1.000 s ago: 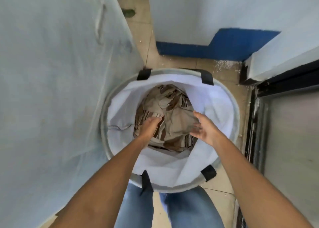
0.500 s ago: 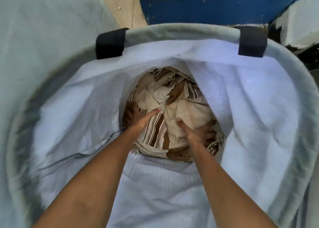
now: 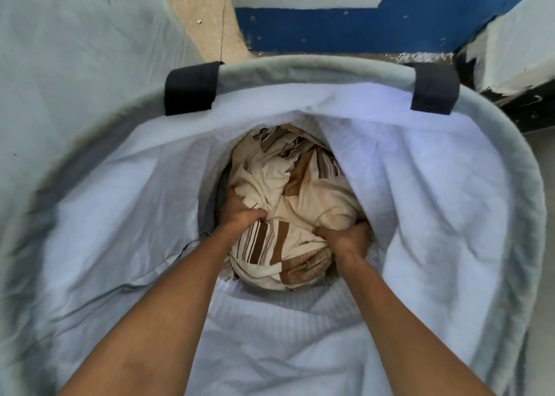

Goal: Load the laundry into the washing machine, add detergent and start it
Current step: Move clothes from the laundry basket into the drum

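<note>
A cream laundry bundle with brown stripes (image 3: 300, 203) lies crumpled at the bottom of a round fabric laundry basket (image 3: 300, 68) with a white lining and black strap loops. Both my arms reach deep into the basket. My left hand (image 3: 240, 212) grips the cloth on the bundle's left side, fingers curled into the fabric. My right hand (image 3: 345, 238) grips the cloth on the bundle's right side, its fingers partly buried under the folds. No washing machine or detergent is recognisable in view.
A pale grey surface (image 3: 75, 50) rises close on the left of the basket. A blue-painted wall base (image 3: 345, 29) runs behind it, with tan floor tiles (image 3: 204, 14) at the far left. A dark door frame (image 3: 525, 107) stands at the right.
My view has dropped closer into the basket. Both hands went from reaching toward the cloth to gripping it, the fingers now curled into the bundle on either side.
</note>
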A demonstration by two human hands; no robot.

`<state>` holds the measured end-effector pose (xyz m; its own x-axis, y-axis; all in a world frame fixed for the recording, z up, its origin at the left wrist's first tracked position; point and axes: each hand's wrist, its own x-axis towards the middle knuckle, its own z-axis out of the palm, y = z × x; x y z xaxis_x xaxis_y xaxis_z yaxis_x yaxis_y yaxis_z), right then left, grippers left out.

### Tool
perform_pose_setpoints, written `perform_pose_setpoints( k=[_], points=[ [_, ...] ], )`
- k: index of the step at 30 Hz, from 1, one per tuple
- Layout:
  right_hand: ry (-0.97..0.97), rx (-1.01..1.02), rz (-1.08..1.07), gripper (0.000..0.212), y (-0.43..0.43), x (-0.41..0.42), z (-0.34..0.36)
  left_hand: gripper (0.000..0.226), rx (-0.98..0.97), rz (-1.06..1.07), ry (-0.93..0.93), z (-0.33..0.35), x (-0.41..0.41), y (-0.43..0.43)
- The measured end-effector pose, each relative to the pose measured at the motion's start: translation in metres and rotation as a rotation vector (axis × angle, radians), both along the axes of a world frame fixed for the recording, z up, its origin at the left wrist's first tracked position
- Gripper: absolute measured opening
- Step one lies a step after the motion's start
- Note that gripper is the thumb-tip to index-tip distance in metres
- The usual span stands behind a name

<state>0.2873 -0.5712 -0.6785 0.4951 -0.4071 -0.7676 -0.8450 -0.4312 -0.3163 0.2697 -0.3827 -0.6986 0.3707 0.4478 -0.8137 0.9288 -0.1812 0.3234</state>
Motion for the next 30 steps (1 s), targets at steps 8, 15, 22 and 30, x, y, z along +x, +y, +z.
perform_pose_setpoints(
  k=[8, 15, 22, 30],
  points=[
    [-0.008, 0.276, -0.347, 0.097, 0.002, 0.007, 0.043, 0.053, -0.094, 0.319, -0.017, 0.055, 0.001, -0.007],
    [-0.046, 0.417, -0.523, 0.072, -0.001, 0.007, 0.111, 0.022, -0.143, 0.471, -0.046, 0.128, 0.003, -0.013],
    [-0.036, 0.525, -0.574, 0.035, -0.008, 0.009, 0.203, 0.015, -0.201, 0.538, -0.138, 0.213, 0.004, -0.014],
    [-0.062, 0.680, -0.663, 0.056, -0.013, -0.013, 0.298, 0.005, -0.392, 0.645, -0.234, 0.310, -0.019, -0.015]
  ],
)
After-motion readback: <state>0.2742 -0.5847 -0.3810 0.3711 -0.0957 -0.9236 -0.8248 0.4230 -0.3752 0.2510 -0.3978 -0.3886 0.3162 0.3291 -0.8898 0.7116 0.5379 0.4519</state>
